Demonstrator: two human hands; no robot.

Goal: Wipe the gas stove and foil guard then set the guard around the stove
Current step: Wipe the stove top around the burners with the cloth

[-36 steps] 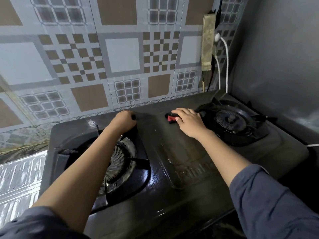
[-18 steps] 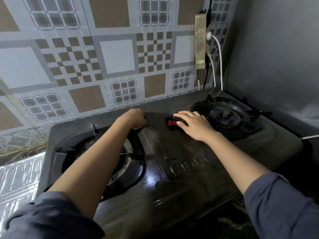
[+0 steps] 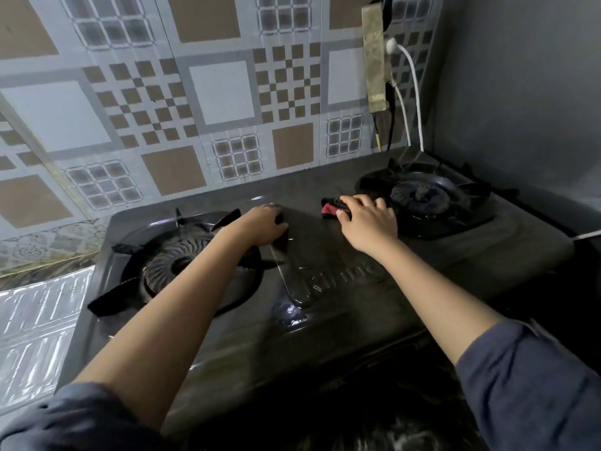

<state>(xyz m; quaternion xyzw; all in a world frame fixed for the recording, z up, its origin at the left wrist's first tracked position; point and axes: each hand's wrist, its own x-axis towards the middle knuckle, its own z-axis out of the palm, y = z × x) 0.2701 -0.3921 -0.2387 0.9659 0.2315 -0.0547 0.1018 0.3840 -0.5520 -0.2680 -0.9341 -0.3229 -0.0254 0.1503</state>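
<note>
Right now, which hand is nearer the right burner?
Right. The right hand, on the cloth, sits just beside the right burner; the left hand is farther off, by the left burner.

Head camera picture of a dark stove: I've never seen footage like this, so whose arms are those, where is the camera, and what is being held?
No machine here: a person wears one camera on the head, looking down at their own arms. Below them sits a black two-burner gas stove. The right hand grips a red and black cloth on the stove top beside the right burner. The left hand is curled by the left burner; something dark shows under it, but I cannot tell what. The shiny silver foil guard shows at far left, beside the stove.
</note>
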